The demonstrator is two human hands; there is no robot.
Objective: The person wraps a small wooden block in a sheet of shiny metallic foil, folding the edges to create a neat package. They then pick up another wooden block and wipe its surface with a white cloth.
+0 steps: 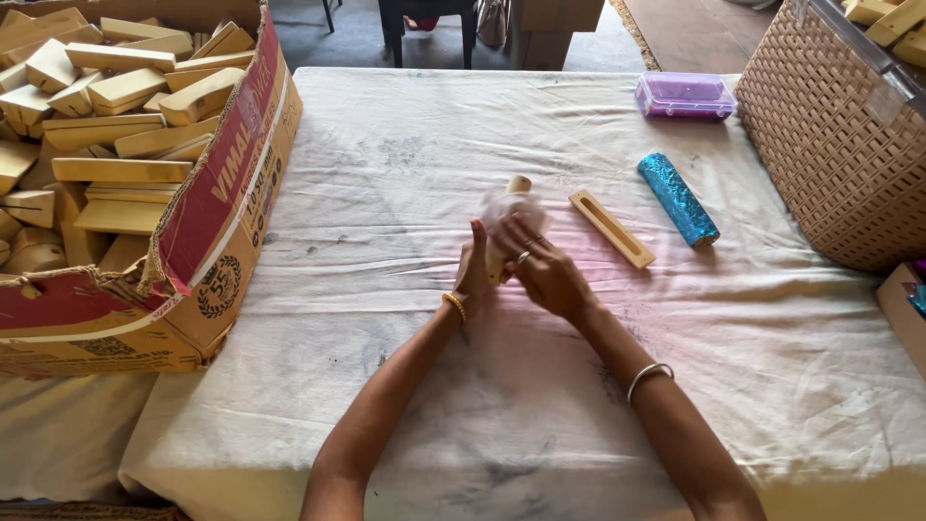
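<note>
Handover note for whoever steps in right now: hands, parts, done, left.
Left hand and right hand: both grip one wooden piece with a clear wrap around it, above the table.
Second wooden piece and blue roll lie to the right, untouched.
Box at left holds many more pieces.
Done: wrap partly on.
Left: it looks unfinished.

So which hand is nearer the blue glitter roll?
Right. The right hand lies between the blue glitter roll and the left hand, which is farther left.

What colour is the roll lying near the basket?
The roll is shiny turquoise blue, seen in the head view.
</note>
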